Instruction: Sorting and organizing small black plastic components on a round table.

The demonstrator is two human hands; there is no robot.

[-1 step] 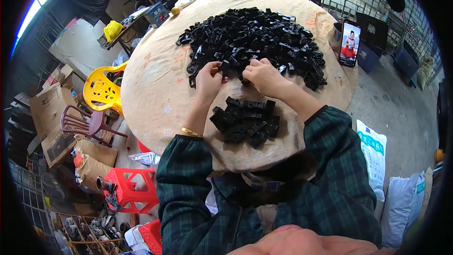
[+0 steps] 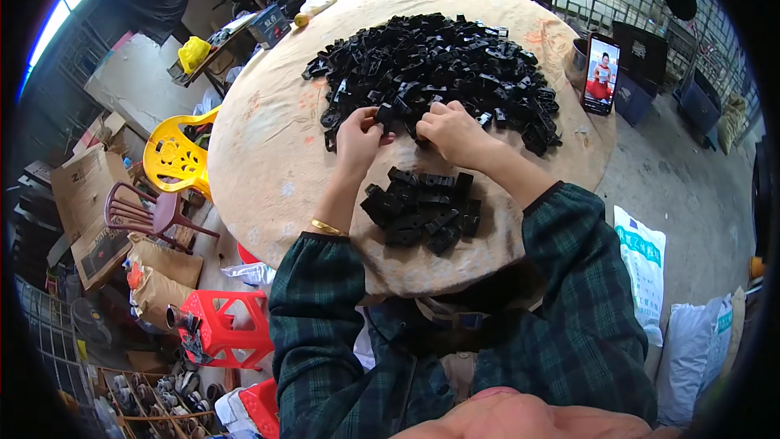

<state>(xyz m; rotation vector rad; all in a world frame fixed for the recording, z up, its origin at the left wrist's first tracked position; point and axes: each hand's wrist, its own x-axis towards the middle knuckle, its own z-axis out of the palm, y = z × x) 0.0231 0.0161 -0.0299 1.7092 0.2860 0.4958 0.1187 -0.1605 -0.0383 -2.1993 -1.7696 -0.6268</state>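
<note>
A large heap of small black plastic parts (image 2: 439, 53) covers the far half of the round table. At the heap's near edge, my left hand (image 2: 358, 142) pinches one black plastic part (image 2: 385, 115) between thumb and fingers. My right hand (image 2: 457, 134) is just to the right, its fingers curled and closed against the near side of the heap. A dark piece shows under its fingertips, but most of that piece is hidden by the hand. Nearer me, between my forearms, lies a smaller pile of black plastic parts (image 2: 424, 210).
A beige patterned cloth (image 2: 260, 146) covers the table. At its right edge a phone (image 2: 601, 75) stands upright beside a metal cup (image 2: 579, 57). A yellow chair (image 2: 175, 151), a red stool (image 2: 223, 327) and white sacks (image 2: 642, 268) stand around the table.
</note>
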